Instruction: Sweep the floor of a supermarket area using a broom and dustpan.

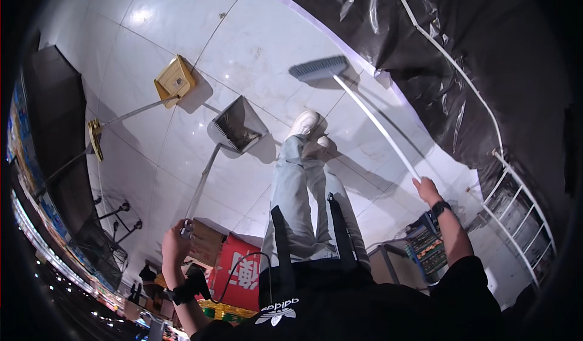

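Observation:
My left hand (176, 243) is closed around the top of the handle of a grey long-handled dustpan (222, 129). Some dark debris lies inside the pan, which stands out ahead of my feet, left of centre. In my right hand (427, 190) is the white broom handle (373, 118). It slopes away to a grey broom head (319, 68), whose bristles point away from me near the edge of a black plastic sheet (387, 17). A yellow dustpan (176, 81) with its own long handle stands beyond the grey one, apart from both hands.
White floor tiles (255, 49) run under my shoes (304, 124). On the right a white metal rack (514, 204) stands by the sheet. Boxes, one red (237, 272), are beside my left leg. Black casters (124, 206) and stocked shelves (27, 172) line the left.

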The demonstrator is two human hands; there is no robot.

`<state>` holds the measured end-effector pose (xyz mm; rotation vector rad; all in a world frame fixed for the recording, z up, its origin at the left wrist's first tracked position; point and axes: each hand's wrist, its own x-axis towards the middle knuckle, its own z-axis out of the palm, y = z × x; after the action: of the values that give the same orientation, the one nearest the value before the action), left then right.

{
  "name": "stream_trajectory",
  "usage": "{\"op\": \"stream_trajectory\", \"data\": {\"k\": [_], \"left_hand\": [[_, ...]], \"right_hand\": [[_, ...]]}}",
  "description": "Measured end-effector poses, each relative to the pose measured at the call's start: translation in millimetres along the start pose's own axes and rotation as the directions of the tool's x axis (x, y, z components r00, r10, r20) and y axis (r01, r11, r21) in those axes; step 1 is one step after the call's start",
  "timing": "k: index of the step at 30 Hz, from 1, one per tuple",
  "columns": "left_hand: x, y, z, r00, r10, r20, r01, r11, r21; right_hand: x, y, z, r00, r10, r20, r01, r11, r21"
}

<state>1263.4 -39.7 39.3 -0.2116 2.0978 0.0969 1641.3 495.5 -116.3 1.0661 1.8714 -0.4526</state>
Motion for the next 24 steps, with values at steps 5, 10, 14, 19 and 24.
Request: {"op": "stream_trajectory", "data": {"k": [5, 10, 14, 19, 24], "left_hand": [[9.0, -48.1, 20.2, 0.998, 0.051, -0.039, -0.053, 0.998, -0.044], [20.9, -95.1, 55.5, 0.958, 0.262, -0.115, -0.258, 0.965, 0.047], [15.3, -115.3, 71.0, 0.993, -0.109, 0.044, 0.117, 0.944, -0.308], [10.0, -110.7, 73.7, 0.998, 0.005, -0.066, -0.025, 0.953, -0.3], [11.2, -103.2, 79.7, 0.993, -0.012, -0.118, -0.014, 0.976, -0.218]], "right_hand": [[-32.5, 3.5, -39.5, 0.995, 0.074, 0.073, -0.085, 0.984, 0.154], [-29.3, -54.2, -56.9, 0.945, -0.306, -0.111, 0.315, 0.946, 0.076], [7.4, -165.8, -38.5, 0.818, -0.562, -0.119, 0.559, 0.73, 0.392], [41.2, -327.7, -24.0, 0.853, -0.481, 0.203, 0.328, 0.796, 0.51], [63.4, -351.3, -9.2, 0.89, -0.45, 0.076, 0.449, 0.893, 0.034]]}}
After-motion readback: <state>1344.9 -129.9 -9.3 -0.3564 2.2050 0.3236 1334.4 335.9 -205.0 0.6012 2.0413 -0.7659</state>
